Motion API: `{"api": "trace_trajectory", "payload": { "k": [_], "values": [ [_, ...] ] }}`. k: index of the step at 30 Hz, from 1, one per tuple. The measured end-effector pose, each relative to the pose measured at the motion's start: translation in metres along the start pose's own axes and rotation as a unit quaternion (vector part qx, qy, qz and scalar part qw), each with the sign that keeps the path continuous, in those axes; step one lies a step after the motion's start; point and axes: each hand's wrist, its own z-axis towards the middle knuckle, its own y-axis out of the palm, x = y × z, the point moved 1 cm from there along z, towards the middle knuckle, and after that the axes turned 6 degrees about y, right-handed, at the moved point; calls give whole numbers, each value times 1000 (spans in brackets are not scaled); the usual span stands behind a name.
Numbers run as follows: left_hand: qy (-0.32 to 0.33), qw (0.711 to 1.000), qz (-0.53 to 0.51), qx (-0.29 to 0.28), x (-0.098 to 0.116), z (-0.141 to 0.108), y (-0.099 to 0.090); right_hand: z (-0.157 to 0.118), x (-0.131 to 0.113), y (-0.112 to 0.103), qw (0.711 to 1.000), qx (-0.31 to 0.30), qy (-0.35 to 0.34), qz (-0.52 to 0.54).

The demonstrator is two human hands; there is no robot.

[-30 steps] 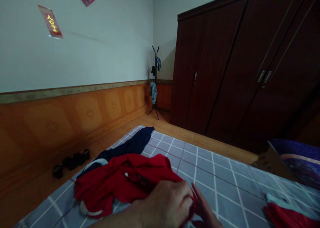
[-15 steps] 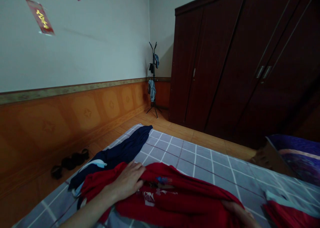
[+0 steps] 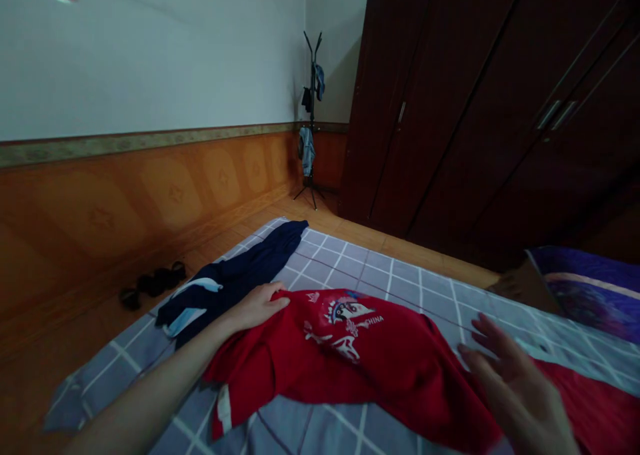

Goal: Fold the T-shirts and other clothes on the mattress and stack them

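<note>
A red T-shirt (image 3: 310, 368) with a printed chest design and the word CHINA lies rumpled across the bed. At its far left edge, my left hand (image 3: 257, 308) is closed on the fabric, thumb on top and fingertips partly hidden. My right hand (image 3: 520, 388) hovers by the shirt's right end, fingers spread and holding nothing, slightly blurred. Dark navy clothing (image 3: 245, 262) with light blue patches lies just beyond my left hand. Another red and pale garment (image 3: 595, 402) is partly hidden behind my right hand.
The bed's grey checked sheet (image 3: 325, 258) spreads under the clothes. Black shoes (image 3: 153, 285) stand on the floor at left. A coat rack (image 3: 313, 108) occupies the corner beside a dark wardrobe (image 3: 450, 108). A box with purple fabric (image 3: 590, 288) is at right.
The red shirt has been spread flatter, so its print shows more fully. My right hand has let go of the shirt and opened. The view has tilted down.
</note>
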Motion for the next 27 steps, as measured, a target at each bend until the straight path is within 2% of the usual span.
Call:
{"api": "trace_trajectory", "payload": {
  "k": [3,6,9,11,14,16,18,20,22,24,27],
  "values": [
    [2,998,-62,33,-16,9,26,-55,-17,44,981,-111,-130,-91],
    [-3,991,-110,81,-22,13,43,-114,-33,89,910,-285,-245,-175],
    [-16,981,-145,127,-24,13,48,-151,-52,124,864,-350,-281,-229],
    [-28,972,-170,157,-27,11,47,-160,-60,141,855,-347,-294,-250],
    [-48,958,-206,194,-30,7,44,-154,-60,153,848,-320,-317,-280],
    [-55,951,-225,205,-31,5,43,-144,-53,150,847,-294,-330,-295],
    [-57,947,-238,208,-32,5,43,-134,-46,136,858,-258,-333,-295],
    [-57,945,-245,208,-34,6,43,-132,-40,121,870,-250,-327,-271],
    [-57,944,-248,209,-35,8,44,-142,-37,113,869,-278,-342,-226],
    [-57,944,-251,207,-36,9,44,-159,-36,116,857,-284,-383,-197],
    [-61,942,-260,203,-34,9,44,-182,-34,131,853,-227,-429,-194]
  ]
}}
